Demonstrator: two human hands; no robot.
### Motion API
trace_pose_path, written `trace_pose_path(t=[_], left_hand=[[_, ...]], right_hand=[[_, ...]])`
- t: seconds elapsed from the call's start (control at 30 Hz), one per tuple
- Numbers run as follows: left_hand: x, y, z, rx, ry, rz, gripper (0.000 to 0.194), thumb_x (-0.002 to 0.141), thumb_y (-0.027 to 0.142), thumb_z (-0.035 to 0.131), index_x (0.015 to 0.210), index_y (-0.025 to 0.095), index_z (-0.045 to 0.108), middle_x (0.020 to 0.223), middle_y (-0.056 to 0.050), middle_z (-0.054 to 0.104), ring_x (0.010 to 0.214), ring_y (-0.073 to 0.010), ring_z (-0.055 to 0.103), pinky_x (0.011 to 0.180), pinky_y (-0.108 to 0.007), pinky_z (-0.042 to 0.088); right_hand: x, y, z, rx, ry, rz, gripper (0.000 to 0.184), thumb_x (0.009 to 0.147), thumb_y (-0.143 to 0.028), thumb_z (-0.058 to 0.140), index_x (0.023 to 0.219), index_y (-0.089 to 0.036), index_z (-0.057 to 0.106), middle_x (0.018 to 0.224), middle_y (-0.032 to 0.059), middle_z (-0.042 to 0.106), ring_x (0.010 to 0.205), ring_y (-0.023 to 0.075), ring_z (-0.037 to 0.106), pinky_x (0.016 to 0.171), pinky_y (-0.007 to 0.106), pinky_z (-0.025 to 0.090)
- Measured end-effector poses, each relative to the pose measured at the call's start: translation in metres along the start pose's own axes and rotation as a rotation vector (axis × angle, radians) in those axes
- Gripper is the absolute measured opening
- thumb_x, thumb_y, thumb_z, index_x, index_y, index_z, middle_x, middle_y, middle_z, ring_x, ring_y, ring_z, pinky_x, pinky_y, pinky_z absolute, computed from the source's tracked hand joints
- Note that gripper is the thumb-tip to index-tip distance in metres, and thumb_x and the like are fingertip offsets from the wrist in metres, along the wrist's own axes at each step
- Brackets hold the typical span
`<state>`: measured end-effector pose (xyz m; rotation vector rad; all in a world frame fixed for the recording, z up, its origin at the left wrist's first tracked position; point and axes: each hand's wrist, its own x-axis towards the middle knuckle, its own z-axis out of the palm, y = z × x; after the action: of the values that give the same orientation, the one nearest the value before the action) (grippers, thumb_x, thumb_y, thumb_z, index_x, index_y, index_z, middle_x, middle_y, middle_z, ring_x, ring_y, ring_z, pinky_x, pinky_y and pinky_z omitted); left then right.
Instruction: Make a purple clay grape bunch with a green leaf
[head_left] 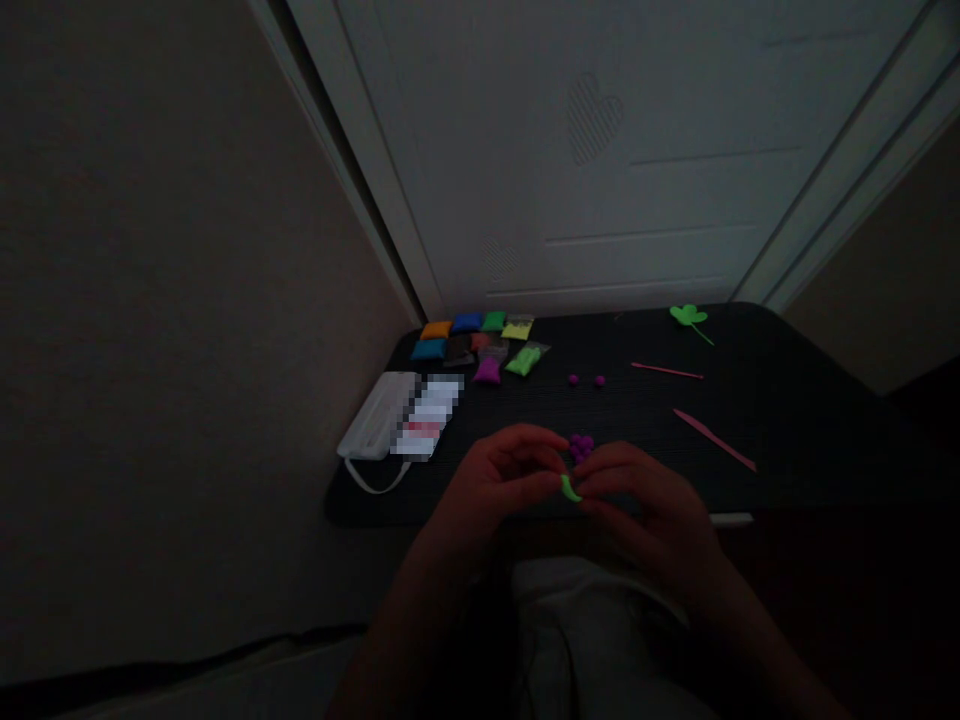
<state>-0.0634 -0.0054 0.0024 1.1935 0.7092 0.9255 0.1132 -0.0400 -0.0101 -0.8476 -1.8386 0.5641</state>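
Note:
Between my two hands, above the near edge of the dark table, is a small bright green piece of modelling clay (pixel 570 488). My left hand (pixel 504 478) pinches it from the left with thumb and fingers. From the other side my right hand (pixel 643 494) grips it, fingers curled together. Just behind my fingertips lies a cluster of purple clay balls (pixel 581 446), partly covered by the hands. Farther back sit two loose purple balls, one on the left (pixel 573 380) and one on the right (pixel 600 381).
Several coloured clay packets (pixel 466 323) lie at the back left. A white case (pixel 379 415) with a strap rests beside a phone-like blurred panel (pixel 429 418). On the right are a pink knife tool (pixel 714 439), a thin pink stick (pixel 667 370) and a green clover shape (pixel 688 316).

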Motion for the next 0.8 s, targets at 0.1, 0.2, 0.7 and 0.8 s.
trace_pose_path(t=[0.1, 0.2, 0.7, 0.8], left_hand=[[0.0010, -0.0001, 0.0016, 0.018, 0.019, -0.007, 0.026, 0.064, 0.016, 0.066, 0.090, 0.020, 0.062, 0.073, 0.001, 0.065, 0.067, -0.0109, 0.058, 0.064, -0.023, 0.043], [0.0016, 0.0010, 0.0026, 0.025, 0.036, -0.014, 0.025, 0.065, 0.016, 0.065, 0.089, 0.020, 0.062, 0.074, 0.001, 0.065, 0.069, -0.0107, 0.058, 0.066, -0.023, 0.043], [-0.0013, -0.0037, 0.0041, -0.042, 0.035, 0.156, 0.032, 0.065, 0.009, 0.064, 0.093, 0.024, 0.060, 0.085, 0.002, 0.068, 0.081, -0.0116, 0.061, 0.073, -0.023, 0.045], [-0.0021, -0.0036, 0.0074, -0.011, 0.043, 0.161, 0.034, 0.064, 0.007, 0.064, 0.092, 0.025, 0.060, 0.086, 0.003, 0.068, 0.083, -0.0115, 0.061, 0.074, -0.023, 0.045]], right_hand=[[0.0002, 0.0007, 0.0002, -0.016, -0.001, 0.003, 0.015, 0.075, -0.017, 0.058, 0.087, -0.024, 0.060, 0.089, 0.0019, 0.064, 0.086, 0.0163, 0.058, 0.080, 0.035, 0.045], [0.0007, 0.0015, 0.0007, -0.042, 0.000, -0.002, 0.015, 0.075, -0.017, 0.057, 0.089, -0.024, 0.060, 0.090, 0.0019, 0.063, 0.086, 0.0160, 0.058, 0.080, 0.035, 0.045], [-0.0033, -0.0036, 0.0021, 0.073, 0.200, 0.189, 0.015, 0.078, -0.023, 0.053, 0.092, -0.024, 0.058, 0.093, 0.0036, 0.059, 0.091, 0.0181, 0.055, 0.078, 0.033, 0.044], [-0.0003, -0.0057, 0.0030, 0.193, 0.161, 0.273, 0.015, 0.079, -0.027, 0.052, 0.091, -0.023, 0.059, 0.090, 0.0035, 0.061, 0.088, 0.0182, 0.056, 0.075, 0.032, 0.045]])
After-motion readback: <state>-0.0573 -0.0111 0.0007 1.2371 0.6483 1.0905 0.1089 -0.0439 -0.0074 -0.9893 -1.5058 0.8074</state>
